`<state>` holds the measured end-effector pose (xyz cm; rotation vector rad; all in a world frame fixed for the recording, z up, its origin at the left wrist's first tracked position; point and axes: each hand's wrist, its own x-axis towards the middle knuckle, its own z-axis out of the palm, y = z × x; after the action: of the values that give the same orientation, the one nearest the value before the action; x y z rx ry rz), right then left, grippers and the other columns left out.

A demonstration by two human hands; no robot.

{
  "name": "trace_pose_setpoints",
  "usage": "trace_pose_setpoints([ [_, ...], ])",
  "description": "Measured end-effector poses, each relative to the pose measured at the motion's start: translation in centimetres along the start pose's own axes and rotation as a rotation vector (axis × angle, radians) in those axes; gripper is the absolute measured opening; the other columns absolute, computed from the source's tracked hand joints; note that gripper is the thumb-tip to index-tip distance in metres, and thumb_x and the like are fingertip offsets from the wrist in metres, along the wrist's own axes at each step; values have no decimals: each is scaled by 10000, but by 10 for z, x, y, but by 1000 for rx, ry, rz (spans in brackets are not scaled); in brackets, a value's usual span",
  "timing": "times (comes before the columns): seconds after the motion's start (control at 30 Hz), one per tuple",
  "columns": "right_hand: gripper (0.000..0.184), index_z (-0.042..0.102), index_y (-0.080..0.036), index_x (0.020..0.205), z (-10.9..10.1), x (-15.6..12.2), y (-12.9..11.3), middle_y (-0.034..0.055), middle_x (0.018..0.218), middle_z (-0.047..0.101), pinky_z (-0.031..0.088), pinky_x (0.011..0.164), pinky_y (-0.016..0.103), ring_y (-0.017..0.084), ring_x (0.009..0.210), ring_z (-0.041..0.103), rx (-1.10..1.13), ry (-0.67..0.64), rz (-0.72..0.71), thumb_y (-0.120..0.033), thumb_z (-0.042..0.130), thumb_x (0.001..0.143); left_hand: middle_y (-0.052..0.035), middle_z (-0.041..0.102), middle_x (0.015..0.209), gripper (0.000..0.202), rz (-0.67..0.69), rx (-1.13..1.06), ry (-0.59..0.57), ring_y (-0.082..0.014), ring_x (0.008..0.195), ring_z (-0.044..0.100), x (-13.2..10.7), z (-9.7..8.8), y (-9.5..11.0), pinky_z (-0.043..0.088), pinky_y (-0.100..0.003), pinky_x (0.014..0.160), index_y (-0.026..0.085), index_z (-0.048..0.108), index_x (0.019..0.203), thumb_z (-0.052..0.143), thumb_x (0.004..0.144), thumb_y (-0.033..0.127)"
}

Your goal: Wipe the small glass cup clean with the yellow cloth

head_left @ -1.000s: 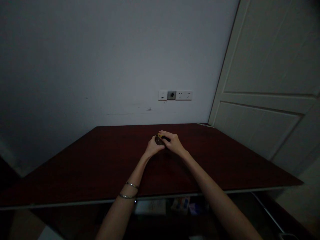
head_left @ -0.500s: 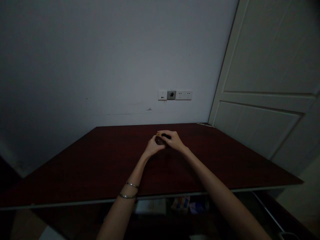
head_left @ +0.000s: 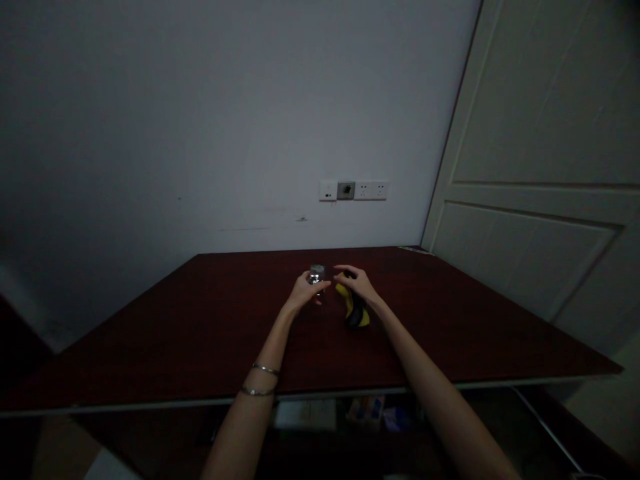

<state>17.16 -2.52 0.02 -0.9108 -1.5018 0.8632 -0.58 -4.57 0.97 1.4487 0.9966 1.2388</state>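
**Left hand (head_left: 304,295) closed on small glass jar (head_left: 316,275), Right hand (head_left: 359,283) half open**

The left fingers curl around the jar's lower part, its top showing above them, over the dark red tabletop (head_left: 165,340). The right fingers hang loosely curved, just above a yellow-and-black object (head_left: 354,310) lying on the table.

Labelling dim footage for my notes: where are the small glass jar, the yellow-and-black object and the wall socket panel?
small glass jar (head_left: 316,274): head view, on its upper body.
yellow-and-black object (head_left: 357,319): head view, on its black end.
wall socket panel (head_left: 371,191): head view, on its white faceplate.
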Motion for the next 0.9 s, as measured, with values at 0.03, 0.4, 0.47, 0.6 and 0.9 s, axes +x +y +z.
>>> trace_pose_setpoints([
  [0.03, 501, 616, -160, 1027, 0, -3, -2, 1, 745, 641, 472, 665, 284, 143, 674, 584, -42, -92, -33, -339, 692, 566, -37, 573, 752, 522, -9, -10, 8, -96, 560, 538, 0, -1, 0, 483, -189, 382, 115, 541, 945, 754, 535, 358],
  [0.4, 863, 327, -239, 1318, 25, -23, -9, 102, 1264, 468, 343, 981, 377, 214, 1154, 458, -202, -201, -319, -288, 738, 561, -37, 604, 708, 489, -40, -6, -106, -80, 459, 524, 0, 0, -3, 462, -189, 379, 107, 565, 982, 711, 598, 372],
  [0.47, 807, 379, -232, 1286, 24, -23, -10, 101, 1262, 474, 338, 986, 376, 216, 1156, 456, -229, -181, -343, -299, 735, 565, -38, 603, 706, 506, -39, 0, -133, -86, 459, 532, -1, 1, -5, 471, -201, 383, 108, 557, 992, 707, 600, 391],
  [0.6, 764, 433, -223, 1244, 22, -23, -10, 95, 1215, 515, 359, 966, 371, 212, 1108, 492, -258, -161, -368, -325, 740, 552, -33, 595, 701, 522, -26, 12, -184, -85, 438, 528, -2, 0, -6, 477, -219, 387, 118, 540, 1016, 677, 625, 437],
  [0.9, 653, 516, -158, 1150, 20, -14, -9, 78, 997, 636, 423, 890, 355, 195, 936, 590, -78, -96, -146, -352, 731, 564, -99, 582, 927, 787, 5, 22, -355, -127, 591, 589, 1, -14, -8, 501, -261, 485, 183, 332, 1272, 693, 612, 413],
])
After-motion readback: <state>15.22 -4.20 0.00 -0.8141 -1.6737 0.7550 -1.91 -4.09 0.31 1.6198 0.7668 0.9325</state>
